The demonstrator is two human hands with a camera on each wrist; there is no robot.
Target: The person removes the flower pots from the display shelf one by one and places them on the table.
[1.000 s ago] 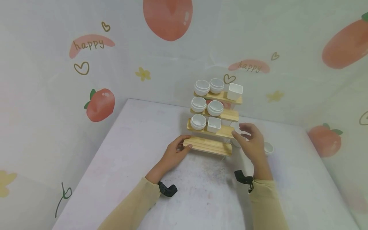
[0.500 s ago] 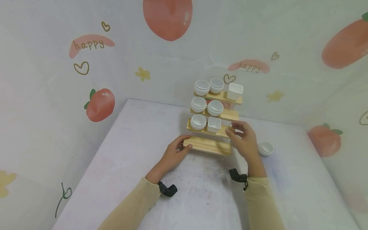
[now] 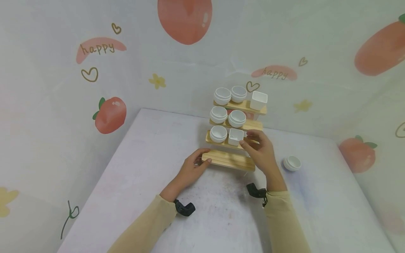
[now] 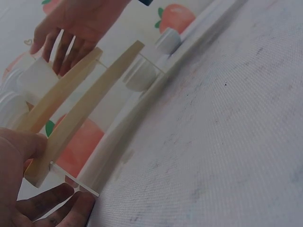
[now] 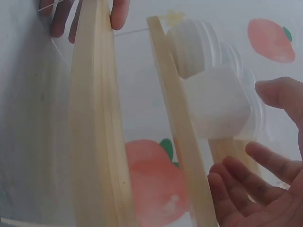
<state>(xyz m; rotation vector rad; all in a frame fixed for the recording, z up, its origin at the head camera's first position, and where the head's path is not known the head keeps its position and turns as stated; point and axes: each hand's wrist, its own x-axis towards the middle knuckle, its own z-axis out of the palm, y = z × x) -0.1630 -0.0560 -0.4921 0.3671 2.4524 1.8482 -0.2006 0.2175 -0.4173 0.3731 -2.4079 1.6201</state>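
Note:
My left hand grips the left end of the lowest wooden shelf of a stepped display rack. In the left wrist view its thumb lies over the board and its fingers are around the clear end support. My right hand is beside a white square cup on the shelf just above. Its thumb and fingers are spread apart in the right wrist view, with a gap between them and the cup. Left of that cup stands a white round bowl.
Higher shelves carry white round bowls and another square cup. One round bowl sits on the table to the right. A nearer bowl shows past the rack in the left wrist view. Printed cloth walls enclose the table.
My right hand has moved left along the second-lowest shelf, from its right end to beside the square cup. The bowl at the right has come fully into view. My left hand stays put.

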